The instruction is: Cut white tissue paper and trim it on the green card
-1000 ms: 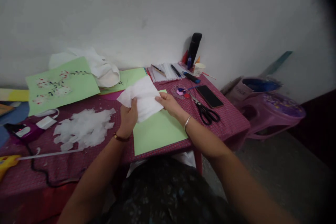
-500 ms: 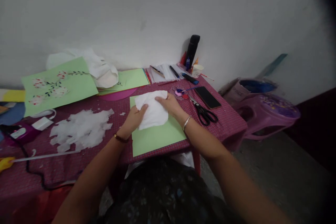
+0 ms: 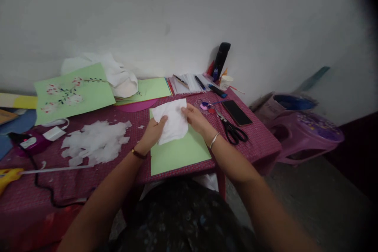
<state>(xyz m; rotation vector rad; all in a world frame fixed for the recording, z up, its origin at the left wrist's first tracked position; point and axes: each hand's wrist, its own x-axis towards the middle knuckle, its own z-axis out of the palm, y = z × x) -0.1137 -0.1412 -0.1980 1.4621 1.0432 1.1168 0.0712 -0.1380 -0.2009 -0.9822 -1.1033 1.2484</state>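
Observation:
A white tissue sheet [image 3: 174,122] is stretched between my two hands. My left hand [image 3: 154,130] pinches its left edge, thumb on top. At the upper right edge my right hand [image 3: 195,116] closes on the same sheet. Beneath the tissue lies a light green paper [image 3: 180,155], flat on the table and partly covered. Left of my left hand is a pile of torn white tissue pieces [image 3: 96,141]. Black-handled scissors [image 3: 233,130] rest to the right of my right hand, beside a dark phone [image 3: 237,112].
A green sheet with painted flowers [image 3: 73,94] leans at the back left, by crumpled white tissue [image 3: 118,78]. A yellow glue gun [image 3: 8,176], a cable and a white charger [image 3: 54,133] lie left. Pens, a paper cup [image 3: 226,82] and a black bottle [image 3: 221,59] stand back right.
My right hand has shifted slightly on the tissue's right edge, its fingers now further behind it. The sheet has tilted a little. The whole view has swung slightly left.

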